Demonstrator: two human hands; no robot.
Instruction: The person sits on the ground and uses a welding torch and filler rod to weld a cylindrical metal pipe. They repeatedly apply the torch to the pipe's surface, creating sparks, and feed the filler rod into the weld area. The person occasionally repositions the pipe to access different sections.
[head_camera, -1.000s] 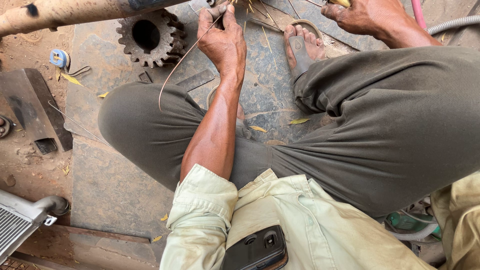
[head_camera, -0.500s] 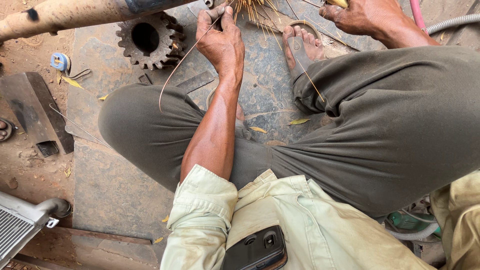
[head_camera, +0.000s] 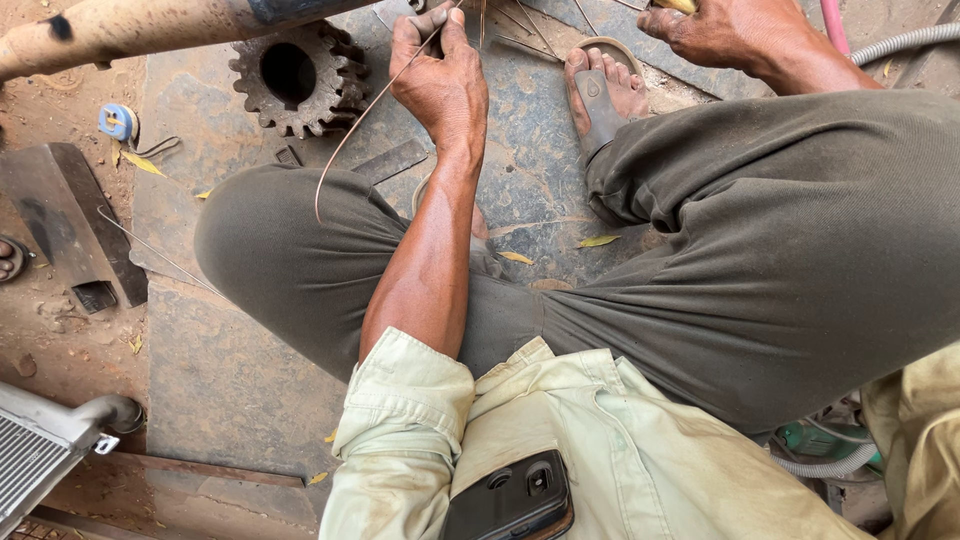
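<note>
Pinching a thin wire rod (head_camera: 365, 110) between thumb and fingertips, the left hand (head_camera: 440, 75) sits near 12 o'clock in the view, fingers curled shut around the rod's upper end so the rest is free to arc down and out toward 10 o'clock, ending just above the left knee. Rod looks like bare coppery or rusty metal, slender, springy, with a gentle bow; held high probably to keep its length off the ground. More straight rods (head_camera: 520, 25) fan out just past the hand at the top edge, their far ends cut off by the frame. Right hand (head_camera: 715, 30), at 1 o'clock, is clenched over something yellowish at the frame edge; what it is I cannot tell. Person squats low, knees wide in dusty olive trousers (head_camera: 780, 240), a sandalled foot (head_camera: 600, 90) flat on a worn steel plate (head_camera: 230, 370) between the two hands. At 11 o'clock a heavy rusted gear wheel (head_camera: 295, 80), toothed, with a round bore, lies flat on the plate, well apart from the rod's tip. A thick pitted pipe (head_camera: 130, 30) crosses above it. Further out at 10 o'clock, a small blue tape measure (head_camera: 117, 120) on the dirt; at 8 o'clock a finned radiator corner (head_camera: 40, 460). A dark phone (head_camera: 510, 500) sits in the pale shirt's chest pocket at 6 o'clock.
</note>
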